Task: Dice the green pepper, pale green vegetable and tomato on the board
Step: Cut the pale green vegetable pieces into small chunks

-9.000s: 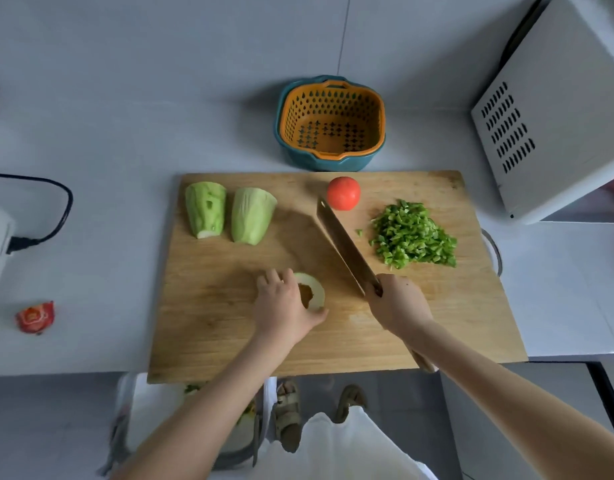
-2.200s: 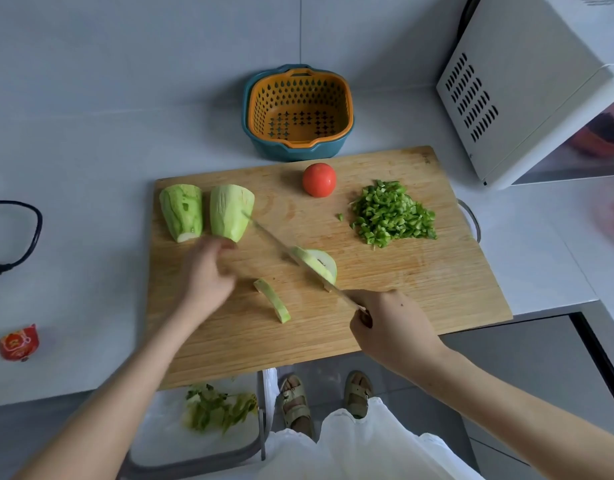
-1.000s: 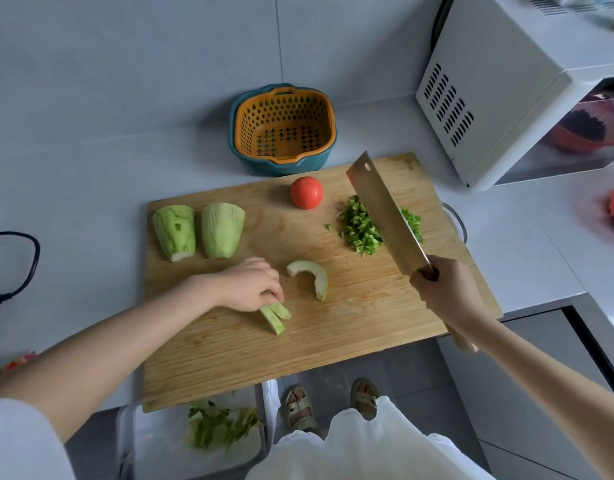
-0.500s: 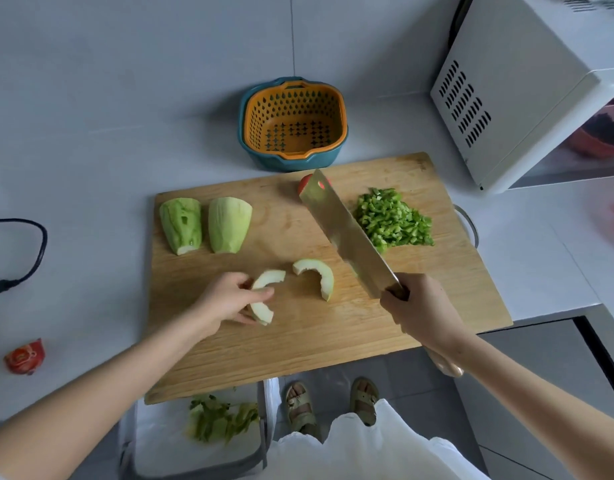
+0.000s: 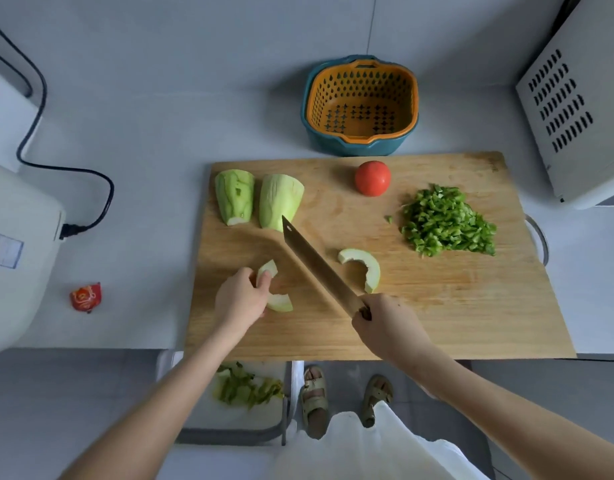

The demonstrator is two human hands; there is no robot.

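Head view
Trainee: What has changed?
Operator: My right hand (image 5: 385,323) grips the knife (image 5: 316,268); its blade has swung left, between the far slice (image 5: 362,268) and the near slice (image 5: 279,301), which my left hand (image 5: 241,299) pinches on the board (image 5: 437,317). Tomato (image 5: 372,178) now uncovered

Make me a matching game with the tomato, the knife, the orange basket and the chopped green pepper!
Things:
1. tomato
2. knife
3. orange basket
4. diced green pepper

Where or how:
A. gripped by the right hand
B. whole, near the far edge of the board
C. in a pile on the board's right side
D. on the counter, behind the board

Pairs: 1-B, 2-A, 3-D, 4-C
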